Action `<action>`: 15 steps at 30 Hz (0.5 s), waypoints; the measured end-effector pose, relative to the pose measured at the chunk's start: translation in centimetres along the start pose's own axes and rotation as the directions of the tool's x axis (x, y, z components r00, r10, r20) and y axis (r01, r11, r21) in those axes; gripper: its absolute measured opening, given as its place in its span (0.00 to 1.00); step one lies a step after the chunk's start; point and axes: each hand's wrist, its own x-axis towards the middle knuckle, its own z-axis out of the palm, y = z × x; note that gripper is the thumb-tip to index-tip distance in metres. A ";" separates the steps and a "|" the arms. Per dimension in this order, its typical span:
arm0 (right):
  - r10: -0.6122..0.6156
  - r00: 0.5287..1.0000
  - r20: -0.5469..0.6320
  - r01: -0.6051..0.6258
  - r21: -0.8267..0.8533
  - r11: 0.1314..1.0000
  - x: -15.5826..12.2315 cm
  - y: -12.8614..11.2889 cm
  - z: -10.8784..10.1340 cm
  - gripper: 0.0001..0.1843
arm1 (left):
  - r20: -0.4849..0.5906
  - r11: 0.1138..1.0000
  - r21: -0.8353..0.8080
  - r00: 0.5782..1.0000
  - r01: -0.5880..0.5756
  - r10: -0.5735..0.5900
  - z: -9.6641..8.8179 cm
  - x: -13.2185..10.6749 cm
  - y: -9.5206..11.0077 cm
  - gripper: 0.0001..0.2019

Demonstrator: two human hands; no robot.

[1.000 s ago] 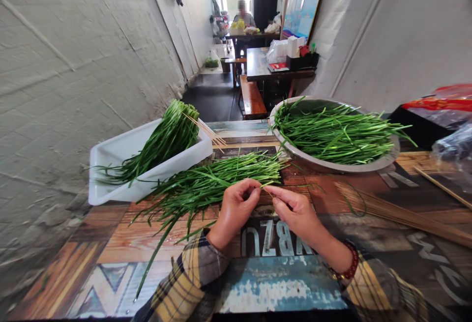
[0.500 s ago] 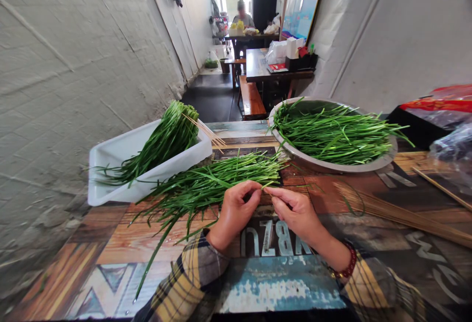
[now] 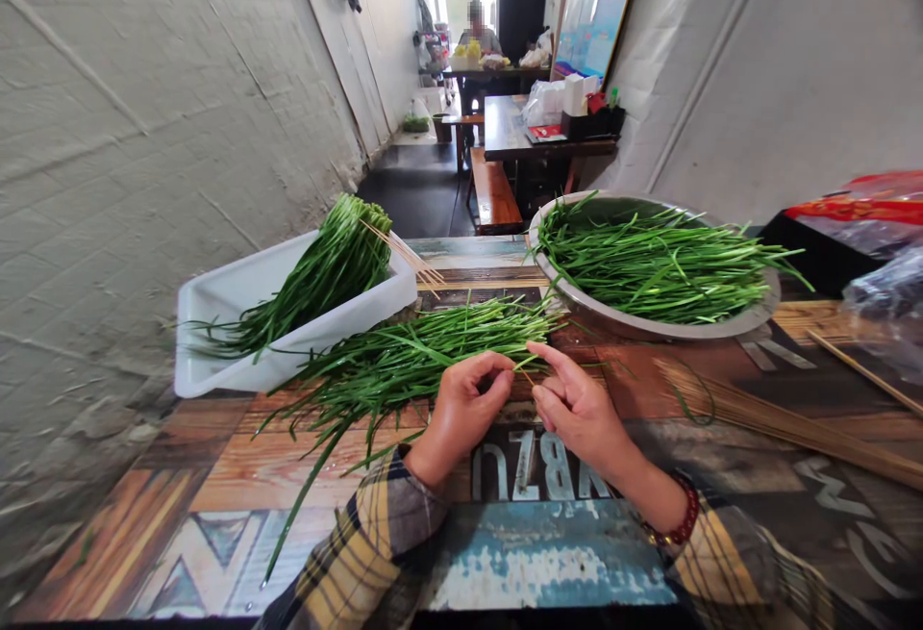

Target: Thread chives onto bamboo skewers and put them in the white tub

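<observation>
My left hand [image 3: 461, 404] is closed in a pinch on a green garlic chive stalk [image 3: 524, 362], whose pale end sticks out past the fingertips. To its right, my right hand [image 3: 584, 414] pinches a thin bamboo skewer [image 3: 530, 380] between thumb and bent fingers. The index finger stretches out near the stalk's end. Just beyond both hands lies a loose pile of garlic chives [image 3: 411, 351], cut ends to the right. A thick bundle of chives [image 3: 328, 260] threaded on skewers [image 3: 411, 260] rests in the white tray [image 3: 223, 303].
A metal basin [image 3: 641, 324] heaped with chives [image 3: 663, 260] stands at the right. Many loose skewers [image 3: 785, 418] lie on the wood-patterned table [image 3: 237, 466]. Plastic bags [image 3: 890, 289] sit at the right edge. Farther back are a bench [image 3: 494, 192], another table [image 3: 505, 125] and a seated person [image 3: 480, 37].
My right index finger has lifted and straightened, parting slightly from the left fingertips. The chive end and the skewer now show between the hands. My left hand keeps its pinch.
</observation>
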 end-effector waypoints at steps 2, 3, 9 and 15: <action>-0.026 1.000 -0.002 0.026 -0.025 0.999 0.0 0.2 0.0 0.24 | 0.003 1.000 -0.014 1.000 0.014 -0.014 0.0 0.0 0.0 0.08; -0.034 0.999 -0.003 0.034 -0.034 0.999 0.0 0.3 0.0 0.23 | 0.005 1.000 -0.018 1.000 0.018 -0.017 0.0 0.0 0.0 0.08; -0.062 0.998 -0.014 0.061 -0.035 0.998 0.1 0.7 0.2 0.16 | 0.027 0.999 -0.028 0.999 0.028 -0.027 0.1 0.0 -0.1 0.08; -0.030 0.999 -0.036 0.030 0.001 1.000 0.3 0.9 0.2 0.12 | 0.097 0.999 -0.053 0.995 -0.008 0.013 1.0 -0.3 -0.2 0.08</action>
